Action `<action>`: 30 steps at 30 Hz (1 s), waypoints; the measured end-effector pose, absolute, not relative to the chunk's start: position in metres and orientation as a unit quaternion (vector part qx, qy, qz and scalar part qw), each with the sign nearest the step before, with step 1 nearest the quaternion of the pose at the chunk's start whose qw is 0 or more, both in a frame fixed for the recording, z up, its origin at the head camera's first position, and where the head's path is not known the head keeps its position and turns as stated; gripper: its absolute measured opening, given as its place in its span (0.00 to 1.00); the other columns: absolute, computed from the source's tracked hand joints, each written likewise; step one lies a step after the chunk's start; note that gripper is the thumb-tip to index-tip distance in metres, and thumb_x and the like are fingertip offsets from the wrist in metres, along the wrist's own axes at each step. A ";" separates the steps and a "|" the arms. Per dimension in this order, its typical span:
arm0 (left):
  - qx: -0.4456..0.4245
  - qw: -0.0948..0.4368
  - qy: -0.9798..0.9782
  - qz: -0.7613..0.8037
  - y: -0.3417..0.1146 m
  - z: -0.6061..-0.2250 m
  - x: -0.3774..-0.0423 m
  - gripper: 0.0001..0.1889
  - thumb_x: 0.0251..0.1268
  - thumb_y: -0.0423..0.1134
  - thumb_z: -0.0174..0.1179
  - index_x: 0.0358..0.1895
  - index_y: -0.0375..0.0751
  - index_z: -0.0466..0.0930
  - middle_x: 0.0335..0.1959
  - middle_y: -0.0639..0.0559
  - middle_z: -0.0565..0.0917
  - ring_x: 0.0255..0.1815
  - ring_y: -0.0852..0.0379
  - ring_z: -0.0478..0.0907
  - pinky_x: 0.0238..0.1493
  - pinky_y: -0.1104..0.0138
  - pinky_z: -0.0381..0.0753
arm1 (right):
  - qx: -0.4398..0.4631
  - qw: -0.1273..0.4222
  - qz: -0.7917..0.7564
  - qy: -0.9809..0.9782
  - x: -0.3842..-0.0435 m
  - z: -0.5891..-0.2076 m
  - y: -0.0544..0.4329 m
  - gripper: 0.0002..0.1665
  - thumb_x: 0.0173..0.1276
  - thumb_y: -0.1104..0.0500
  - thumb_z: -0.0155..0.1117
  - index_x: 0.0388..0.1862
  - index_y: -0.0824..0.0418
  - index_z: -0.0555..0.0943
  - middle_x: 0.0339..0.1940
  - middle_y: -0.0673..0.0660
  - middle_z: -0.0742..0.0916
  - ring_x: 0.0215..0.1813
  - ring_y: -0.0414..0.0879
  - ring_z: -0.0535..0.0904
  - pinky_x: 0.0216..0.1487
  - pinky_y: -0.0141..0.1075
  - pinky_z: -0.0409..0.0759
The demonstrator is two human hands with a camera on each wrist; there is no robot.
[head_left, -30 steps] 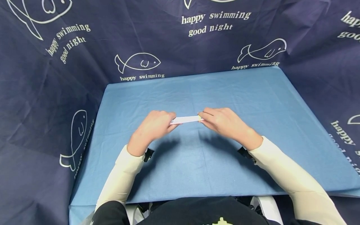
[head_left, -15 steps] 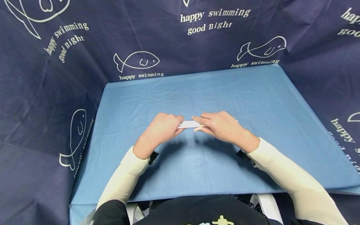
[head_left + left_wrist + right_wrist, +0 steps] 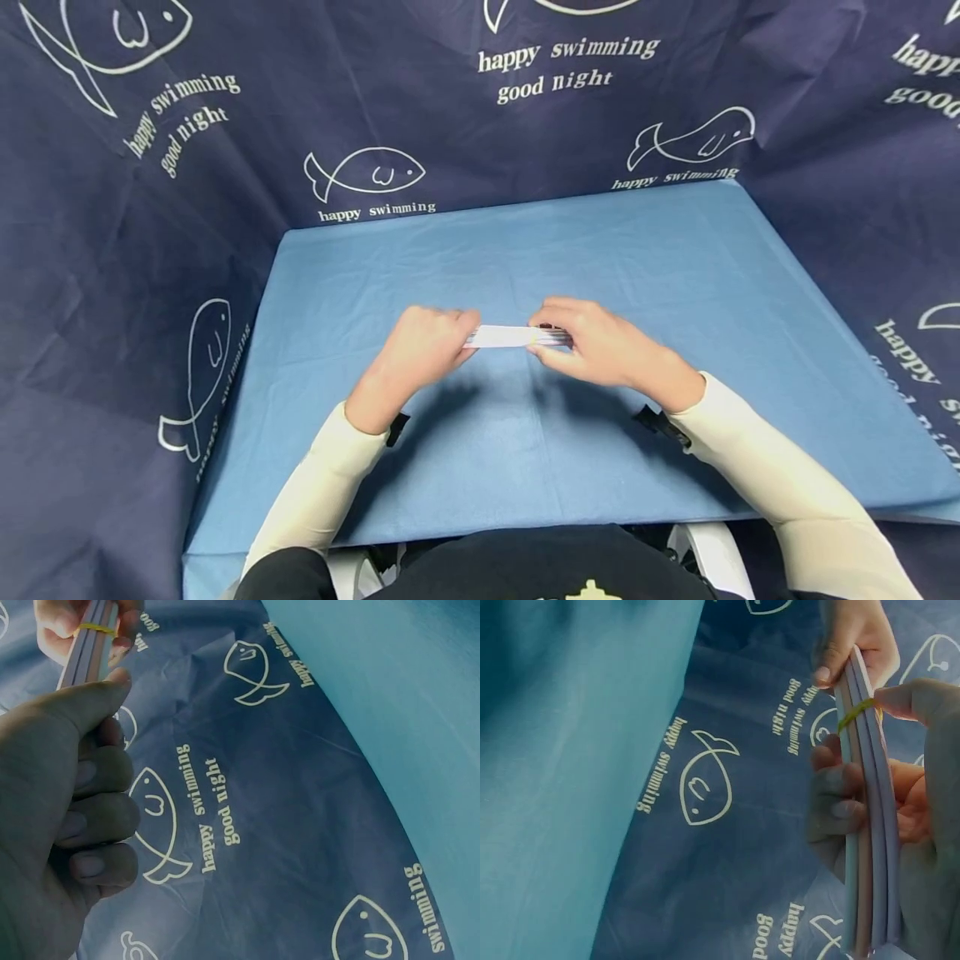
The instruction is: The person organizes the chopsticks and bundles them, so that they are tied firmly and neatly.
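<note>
Above the table, both hands hold one bundle of long, thin pastel sticks (image 3: 501, 336) between them, roughly level. A yellow rubber band (image 3: 857, 714) goes round the sticks. My left hand (image 3: 422, 354) grips the left end between thumb and curled fingers; that end is hidden inside the hand. On the other side, my right hand (image 3: 606, 343) holds the right part. In the right wrist view its thumb touches the band while its fingers curl against the sticks (image 3: 870, 825), whose edges show light blue, pinkish and lilac.
A blue cloth (image 3: 517, 250) covers the table. Dark blue curtains (image 3: 465, 108) with white fish prints and lettering hang behind and at both sides. The person's body is at the near edge, with white chair parts (image 3: 716, 554) beside it.
The right hand has shifted its fingers along the bundle; half a second ago they reached closer to the left hand. More of the sticks' right part now shows. Both hands still hold it.
</note>
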State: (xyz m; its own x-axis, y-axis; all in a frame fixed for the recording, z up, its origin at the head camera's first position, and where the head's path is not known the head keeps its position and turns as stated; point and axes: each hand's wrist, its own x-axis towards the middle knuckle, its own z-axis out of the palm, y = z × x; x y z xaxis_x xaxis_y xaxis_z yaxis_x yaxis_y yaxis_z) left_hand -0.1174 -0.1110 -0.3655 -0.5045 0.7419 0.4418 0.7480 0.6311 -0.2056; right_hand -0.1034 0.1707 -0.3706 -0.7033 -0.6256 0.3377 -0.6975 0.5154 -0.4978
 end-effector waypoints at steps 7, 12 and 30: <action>-0.427 0.297 -0.854 -0.022 -0.120 -0.363 -0.116 0.14 0.54 0.34 0.73 0.29 0.45 0.73 0.16 0.57 0.74 0.13 0.57 0.69 0.14 0.64 0.67 | 0.365 0.011 0.301 -0.881 -0.103 -0.365 0.174 0.03 0.76 0.52 0.66 0.40 0.47 0.82 0.30 0.42 0.79 0.32 0.37 0.73 0.37 0.33 0.74; -0.435 0.312 -0.845 -0.021 -0.121 -0.364 -0.117 0.12 0.55 0.34 0.71 0.29 0.44 0.73 0.16 0.56 0.74 0.14 0.58 0.71 0.14 0.64 0.68 | 0.369 -0.005 0.281 -0.886 -0.102 -0.362 0.175 0.05 0.80 0.48 0.62 0.43 0.44 0.83 0.31 0.41 0.80 0.33 0.36 0.74 0.38 0.35 0.75; -0.432 0.335 -0.837 -0.019 -0.109 -0.361 -0.115 0.10 0.55 0.30 0.68 0.28 0.44 0.75 0.16 0.55 0.76 0.13 0.55 0.72 0.15 0.63 0.69 | 0.349 -0.015 0.270 -0.897 -0.105 -0.357 0.165 0.25 0.76 0.40 0.66 0.68 0.42 0.84 0.40 0.43 0.90 0.25 0.36 0.69 0.30 0.34 0.72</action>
State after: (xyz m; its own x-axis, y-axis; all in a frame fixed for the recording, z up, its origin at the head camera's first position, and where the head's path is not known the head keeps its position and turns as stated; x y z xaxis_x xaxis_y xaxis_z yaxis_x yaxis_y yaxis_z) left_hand -0.1151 -0.1092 -0.3608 -0.4028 0.7103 0.5773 0.7352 0.6268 -0.2583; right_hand -0.1050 0.1655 -0.3574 -0.7561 -0.6342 0.1612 -0.6180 0.6111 -0.4945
